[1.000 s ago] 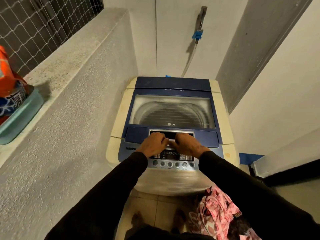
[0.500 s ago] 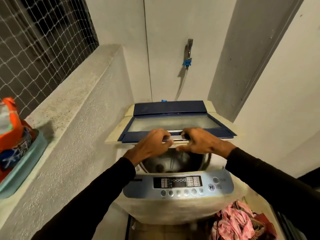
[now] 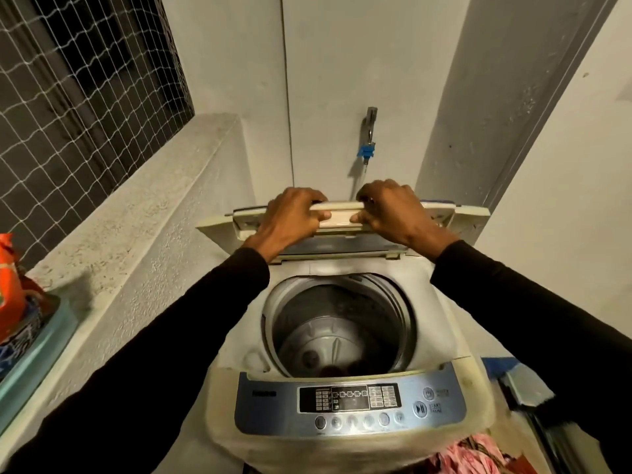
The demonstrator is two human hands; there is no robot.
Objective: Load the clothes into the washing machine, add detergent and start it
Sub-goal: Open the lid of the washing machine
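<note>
At far left the orange detergent pack (image 3: 10,285) sits on the ledge (image 3: 136,213). Your left hand (image 3: 290,217) and right hand (image 3: 393,212) grip the raised lid's (image 3: 342,217) front edge, leaving the drum (image 3: 338,326) mouth unobstructed. Pink clothes (image 3: 472,455) lie at the washing machine's (image 3: 349,405) lower right.

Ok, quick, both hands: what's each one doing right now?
Left hand: gripping the raised washer lid.
Right hand: gripping the same lid.
</note>
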